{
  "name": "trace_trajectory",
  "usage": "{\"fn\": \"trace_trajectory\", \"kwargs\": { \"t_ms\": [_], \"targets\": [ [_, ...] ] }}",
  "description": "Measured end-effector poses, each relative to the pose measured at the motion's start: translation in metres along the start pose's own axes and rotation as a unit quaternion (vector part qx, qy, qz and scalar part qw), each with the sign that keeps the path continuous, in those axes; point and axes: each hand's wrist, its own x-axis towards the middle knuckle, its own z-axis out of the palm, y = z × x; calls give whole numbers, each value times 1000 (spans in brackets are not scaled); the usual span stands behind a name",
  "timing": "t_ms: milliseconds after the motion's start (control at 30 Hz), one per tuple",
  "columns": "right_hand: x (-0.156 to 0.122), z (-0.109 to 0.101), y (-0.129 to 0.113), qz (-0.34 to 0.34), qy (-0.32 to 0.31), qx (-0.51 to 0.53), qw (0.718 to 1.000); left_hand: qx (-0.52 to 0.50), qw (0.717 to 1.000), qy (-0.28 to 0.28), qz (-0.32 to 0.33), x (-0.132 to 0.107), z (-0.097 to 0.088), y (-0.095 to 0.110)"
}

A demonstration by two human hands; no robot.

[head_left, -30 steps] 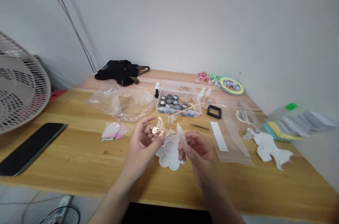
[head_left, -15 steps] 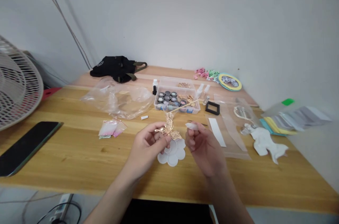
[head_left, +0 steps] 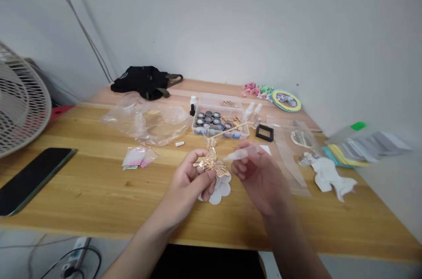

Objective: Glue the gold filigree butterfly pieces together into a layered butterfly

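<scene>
My left hand (head_left: 194,178) pinches a gold openwork metal ornament (head_left: 211,161) with a leaf- or wing-shaped piece at its lower right. In my right hand (head_left: 259,178) is a small translucent white squeeze tube (head_left: 241,153), its narrow tip pointing left at the ornament with a gap between them. A white flower-shaped palette (head_left: 216,197) lies on the table under the left fingers, partly covered. Just beyond the ornament stands a small clear cup (head_left: 210,142) with a thin wooden stick (head_left: 229,131) leaning from it. A small white cap (head_left: 180,143) lies to the left.
Behind my hands sits a clear plastic box (head_left: 220,136) of small dark-rimmed pots and gold pieces. A crumpled plastic bag (head_left: 141,123), small packets (head_left: 138,157) and a phone (head_left: 36,180) are leftward. A black frame (head_left: 264,132) and crumpled tissue (head_left: 331,178) lie rightward.
My right hand has turned the tube so more of it shows, its tip now aimed at the ornament. The left hand keeps its hold, shifted only slightly.
</scene>
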Motion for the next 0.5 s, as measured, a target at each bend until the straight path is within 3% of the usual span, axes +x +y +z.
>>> {"fn": "trace_trajectory", "kwargs": {
  "t_ms": [233,367,500],
  "targets": [
    [4,0,1,-104,9,-109,988,-15,1000,-16,-6,-3,1,-1],
    [2,-1,3,-187,4,-198,962,-10,1000,-25,-15,-6,0,1],
    [-2,4,2,-225,2,-262,939,-12,999,-26,-17,-8,0,3]
  ]
}}
